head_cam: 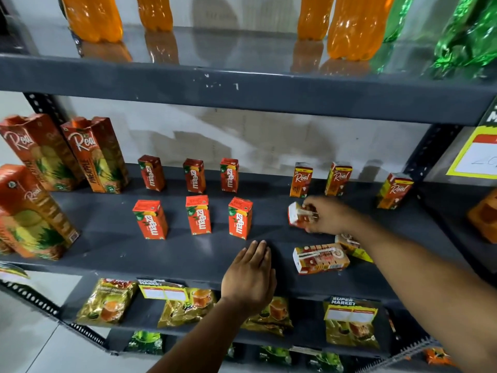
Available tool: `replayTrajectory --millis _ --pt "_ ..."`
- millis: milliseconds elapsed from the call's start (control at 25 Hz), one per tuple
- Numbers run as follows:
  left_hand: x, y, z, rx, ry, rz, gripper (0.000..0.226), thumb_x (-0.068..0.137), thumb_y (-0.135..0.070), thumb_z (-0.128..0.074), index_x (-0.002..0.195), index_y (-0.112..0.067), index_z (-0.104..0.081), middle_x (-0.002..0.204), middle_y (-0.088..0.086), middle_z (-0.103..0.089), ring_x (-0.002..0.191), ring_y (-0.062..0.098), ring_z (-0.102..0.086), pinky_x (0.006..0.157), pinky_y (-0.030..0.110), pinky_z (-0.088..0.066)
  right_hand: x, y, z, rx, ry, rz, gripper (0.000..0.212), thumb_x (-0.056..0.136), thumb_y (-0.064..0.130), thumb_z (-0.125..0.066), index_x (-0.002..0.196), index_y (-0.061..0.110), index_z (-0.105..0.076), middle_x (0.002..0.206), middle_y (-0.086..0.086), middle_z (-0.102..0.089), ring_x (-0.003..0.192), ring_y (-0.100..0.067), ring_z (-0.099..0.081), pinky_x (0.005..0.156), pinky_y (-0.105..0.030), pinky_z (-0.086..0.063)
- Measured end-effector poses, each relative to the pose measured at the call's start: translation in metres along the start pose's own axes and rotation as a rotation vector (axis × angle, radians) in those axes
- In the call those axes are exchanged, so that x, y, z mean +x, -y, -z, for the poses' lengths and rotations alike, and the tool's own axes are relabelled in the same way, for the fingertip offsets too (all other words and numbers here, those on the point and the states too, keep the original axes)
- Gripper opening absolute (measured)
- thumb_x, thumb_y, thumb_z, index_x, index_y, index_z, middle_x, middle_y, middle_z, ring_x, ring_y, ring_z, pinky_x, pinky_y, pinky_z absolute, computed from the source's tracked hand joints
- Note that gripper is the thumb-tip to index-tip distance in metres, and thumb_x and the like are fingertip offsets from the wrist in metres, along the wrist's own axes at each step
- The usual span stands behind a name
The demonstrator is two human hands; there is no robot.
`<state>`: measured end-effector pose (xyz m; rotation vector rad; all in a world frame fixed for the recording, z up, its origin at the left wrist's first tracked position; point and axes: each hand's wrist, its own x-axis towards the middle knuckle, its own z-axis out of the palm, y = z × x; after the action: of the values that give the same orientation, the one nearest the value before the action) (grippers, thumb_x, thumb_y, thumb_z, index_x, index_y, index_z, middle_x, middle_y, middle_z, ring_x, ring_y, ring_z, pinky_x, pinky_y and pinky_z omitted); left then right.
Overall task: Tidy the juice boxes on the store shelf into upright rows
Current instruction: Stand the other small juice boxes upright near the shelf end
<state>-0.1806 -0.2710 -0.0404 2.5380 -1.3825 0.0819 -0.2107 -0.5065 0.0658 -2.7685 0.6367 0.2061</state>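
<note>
On the dark middle shelf (113, 249), several small red Maaza boxes (199, 214) stand upright in two rows. Three small Real boxes (300, 179) stand at the back right. My right hand (326, 215) grips a small Real box (295, 215) that lies tilted just in front of them. Another Real box (321, 258) lies flat near the front edge, and a third fallen one (352, 244) is partly hidden under my right forearm. My left hand (250, 275) rests flat on the shelf's front edge with its fingers together, holding nothing.
Tall Real pineapple cartons (94, 154) stand at the left of the shelf. Orange and green bottles (355, 25) line the shelf above. Tea pouches (107, 300) and price tags (162, 290) sit on the shelf below. A yellow-edged price sign (476, 154) hangs at right.
</note>
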Motion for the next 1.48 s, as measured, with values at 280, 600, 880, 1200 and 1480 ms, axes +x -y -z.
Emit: replayTrajectory --millis 280,600,880,1200,1480 --pt "0.000 -0.003 -0.002 0.007 -0.025 0.016 0.066 0.092 -0.042 -0.011 0.143 -0.006 -0.030 0.154 0.011 -0.028 0.143 0.025 -0.019 0.115 0.035 -0.011 -0.024 0.017 -0.041 0.663 -0.559 -0.348 0.082 0.062 0.028 -0.091 0.126 0.008 -0.045 0.129 -0.015 -0.059 0.122 -0.034 -0.056 0.096 -0.042 -0.048" --pt "-0.001 -0.002 0.000 0.009 -0.022 0.023 0.064 0.093 -0.043 -0.011 0.145 -0.009 -0.025 0.156 0.009 -0.022 0.144 0.022 -0.014 0.116 0.033 -0.008 -0.029 0.019 -0.009 0.354 -0.431 -0.246 0.077 0.072 0.050 -0.080 0.131 0.012 -0.050 0.130 -0.011 -0.058 0.119 -0.030 -0.056 0.090 -0.037 -0.048" --pt "-0.001 -0.003 0.001 0.006 -0.008 0.022 0.064 0.093 -0.044 -0.010 0.145 -0.009 -0.024 0.156 0.008 -0.022 0.144 0.021 -0.013 0.116 0.033 -0.008 -0.019 0.021 0.049 -0.436 0.046 0.293 0.039 0.084 0.024 -0.072 0.120 0.029 -0.059 0.122 -0.004 -0.064 0.108 -0.024 -0.060 0.089 -0.038 -0.051" --pt "-0.002 -0.002 0.001 0.012 0.003 0.019 0.059 0.097 -0.041 -0.015 0.146 -0.009 -0.022 0.157 0.008 -0.019 0.144 0.021 -0.011 0.116 0.033 -0.007 -0.028 -0.009 0.060 -0.425 -0.012 0.265 0.082 0.085 0.004 -0.068 0.152 0.025 -0.025 0.160 -0.003 -0.029 0.141 -0.025 -0.037 0.110 -0.036 -0.037" --pt "-0.001 -0.005 -0.001 0.026 -0.011 0.028 0.062 0.094 -0.040 -0.010 0.145 -0.008 -0.025 0.156 0.008 -0.022 0.144 0.021 -0.013 0.117 0.035 -0.010 -0.073 -0.084 0.017 -0.147 0.222 -0.171 0.083 0.069 0.025 -0.086 0.140 0.017 -0.045 0.135 -0.004 -0.056 0.117 -0.022 -0.055 0.093 -0.030 -0.044"
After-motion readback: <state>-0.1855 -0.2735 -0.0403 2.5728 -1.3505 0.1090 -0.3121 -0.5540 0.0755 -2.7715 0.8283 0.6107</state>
